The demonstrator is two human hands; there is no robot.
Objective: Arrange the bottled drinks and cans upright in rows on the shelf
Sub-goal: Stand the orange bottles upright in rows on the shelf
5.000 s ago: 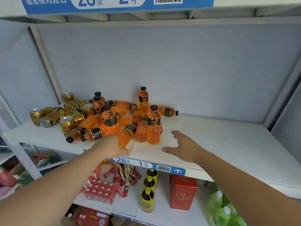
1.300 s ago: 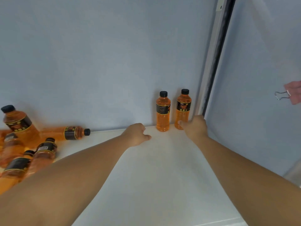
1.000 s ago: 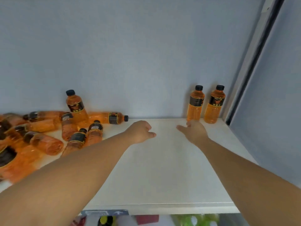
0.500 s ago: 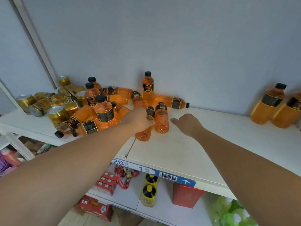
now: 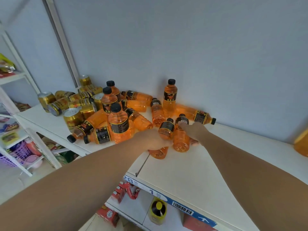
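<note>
A heap of orange bottles with black caps and labels lies on the white shelf [image 5: 191, 169]; three of them stand upright, among them a front bottle [image 5: 119, 125] and a back bottle [image 5: 170, 99]. Gold cans [image 5: 72, 119] are piled at the left, some upright, some on their sides. My left hand [image 5: 154, 140] grips a lying bottle [image 5: 158, 153] at the heap's near edge. Beside it, my right hand [image 5: 195, 131] curls over a second lying bottle [image 5: 180, 143], fingers on its label.
An orange bottle [image 5: 301, 146] shows at the right edge, cut off. A grey back panel and a slanted post [image 5: 61, 42] close the shelf. Below hang a blue price strip [image 5: 166, 196], a yellow bottle [image 5: 157, 212] and red boxes [image 5: 108, 214]. A purple basket [image 5: 15, 155] sits lower left.
My view swung left from the two upright bottles in the right corner back to the heap. Both hands reached in and closed on two lying bottles at its near edge.
</note>
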